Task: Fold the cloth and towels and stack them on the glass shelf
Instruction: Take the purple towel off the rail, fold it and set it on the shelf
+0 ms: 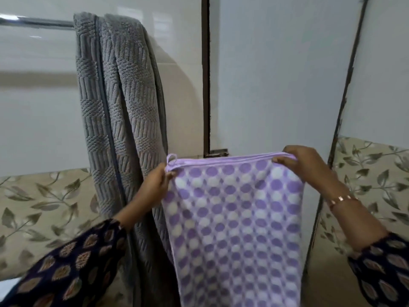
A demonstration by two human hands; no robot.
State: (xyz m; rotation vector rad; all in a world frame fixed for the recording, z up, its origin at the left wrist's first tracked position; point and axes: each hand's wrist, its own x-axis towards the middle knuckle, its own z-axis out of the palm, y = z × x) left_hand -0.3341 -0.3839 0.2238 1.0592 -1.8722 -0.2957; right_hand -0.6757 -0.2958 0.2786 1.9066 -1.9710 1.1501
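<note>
Glossy white wall tiles (pixel 39 120) reflect soft light above a beige border of leaf-patterned tiles (pixel 33 207). A chrome rail (pixel 35 22) crosses the upper left. A dark-framed white door (pixel 276 85), with a metal latch (pixel 218 152), fills the middle.

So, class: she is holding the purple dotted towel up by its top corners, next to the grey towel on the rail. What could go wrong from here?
1. The left hand and right hand only pinch the corners of the purple dotted towel, so one corner could slip and spoil the fold.
2. Its left edge hangs close to the grey towel on the rail; it might snag it or drag it off.
</note>
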